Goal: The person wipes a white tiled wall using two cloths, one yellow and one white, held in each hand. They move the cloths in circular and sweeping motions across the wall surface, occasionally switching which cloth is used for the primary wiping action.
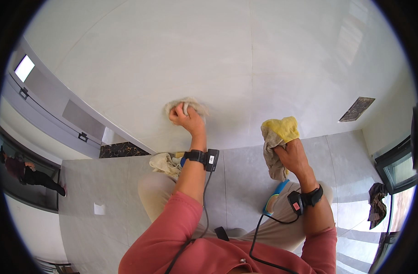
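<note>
Against the pale glossy wall (226, 78), my left hand (186, 118) presses a bunched greyish cloth (192, 102). My right hand (291, 154) grips two cloths at the right, a yellow one (286, 128) above a grey-beige one (274, 147) that hangs down; whether they touch the wall I cannot tell. A crumpled cream cloth (164, 162) lies on the floor near my left knee, partly hidden by my left forearm, with something blue beside it.
The grey tiled floor (243, 174) meets the wall's foot. A rectangular opening (357, 109) is low at right, near a dark-framed glass door or window (399, 171) and a dark crumpled cloth or bag (378, 205). A doorway with a dark threshold (123, 150) is at left; a person (31, 173) stands farther off.
</note>
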{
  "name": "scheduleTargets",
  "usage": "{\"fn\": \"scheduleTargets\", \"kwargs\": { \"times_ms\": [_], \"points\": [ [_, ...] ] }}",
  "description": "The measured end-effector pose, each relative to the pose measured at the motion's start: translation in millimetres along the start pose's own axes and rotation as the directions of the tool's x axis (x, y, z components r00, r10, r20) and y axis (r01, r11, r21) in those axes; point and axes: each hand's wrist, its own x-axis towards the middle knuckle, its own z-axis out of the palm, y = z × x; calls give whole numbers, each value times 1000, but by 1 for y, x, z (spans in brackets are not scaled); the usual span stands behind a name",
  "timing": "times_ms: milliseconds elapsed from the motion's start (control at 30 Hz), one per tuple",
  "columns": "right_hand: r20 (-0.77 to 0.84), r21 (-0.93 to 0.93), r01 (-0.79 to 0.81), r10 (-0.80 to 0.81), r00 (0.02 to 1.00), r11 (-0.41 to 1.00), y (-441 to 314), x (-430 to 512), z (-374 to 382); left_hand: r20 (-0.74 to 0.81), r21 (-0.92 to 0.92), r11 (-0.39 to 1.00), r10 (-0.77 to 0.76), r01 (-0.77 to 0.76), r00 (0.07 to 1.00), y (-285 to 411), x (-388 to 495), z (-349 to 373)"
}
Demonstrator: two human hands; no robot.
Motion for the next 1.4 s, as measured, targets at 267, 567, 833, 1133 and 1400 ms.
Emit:
{"fn": "scheduleTargets", "kwargs": {
  "times_ms": [267, 567, 833, 1133, 1400],
  "points": [
    [-47, 0, 55, -55, 997, 998, -2, 0, -1, 43, -5, 767, 642, -642, 766, 169, 38, 70],
    [-99, -39, 85, -89, 991, 996, -2, -1, 0, 577, -221, 516, 754, -827, 316, 74, -51, 54],
    [-106, -51, 29, -34, 994, 998, -7, -3, -1, 803, -169, 506, 568, -846, 180, -19, -44, -10],
    [34, -11, -18, 18, 999, 1000, -2, 3, -8, 196, -36, 607, 783, -794, 590, 163, 48, 75],
    [-77, -38, 36, -39, 996, 999, -6, 1, -3, 545, -213, 494, 776, -843, 317, 122, -36, 69]
  ]
}}
